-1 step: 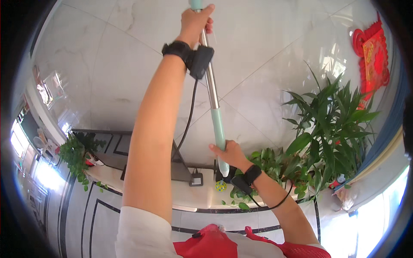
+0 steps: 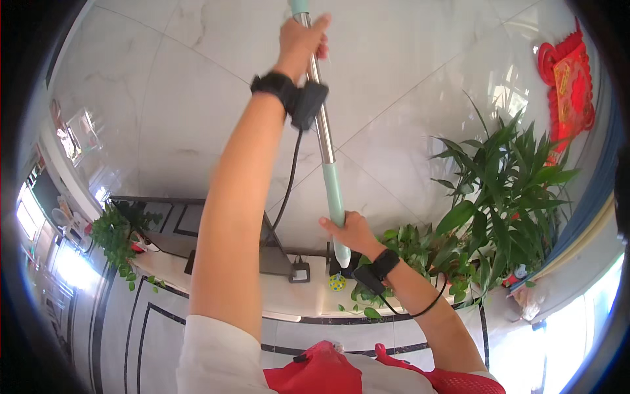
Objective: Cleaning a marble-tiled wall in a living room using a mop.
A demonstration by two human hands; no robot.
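Note:
A long pole [image 2: 325, 134] with a shiny metal shaft and pale green sections runs down the middle of the view, tilted slightly. Its far end leaves the picture at the top. High on the shaft, my left hand [image 2: 304, 44] is closed around the metal just below the upper green section, thumb pointing up and right. Farther down, my right hand [image 2: 357, 233] closes on the lower green grip [image 2: 334, 190], its thumb across the front and fingers partly hidden behind. The grip's pale rounded tip sticks out below that hand. Both wrists wear black strapped devices with cables.
Pale marble-look tiles [image 2: 190, 118] fill the background. A dark screen [image 2: 177, 226] stands on a light ledge [image 2: 302, 302], beside a black adapter [image 2: 300, 270] and a small yellow-green ball [image 2: 337, 282]. Leafy plants [image 2: 505, 197] crowd the right; another plant [image 2: 115, 236] trails at left. A red ornament [image 2: 571, 88] hangs upper right.
My left hand has shifted slightly down in the picture, nearer to me. The pole's lower end has barely moved, and my right hand keeps its grip.

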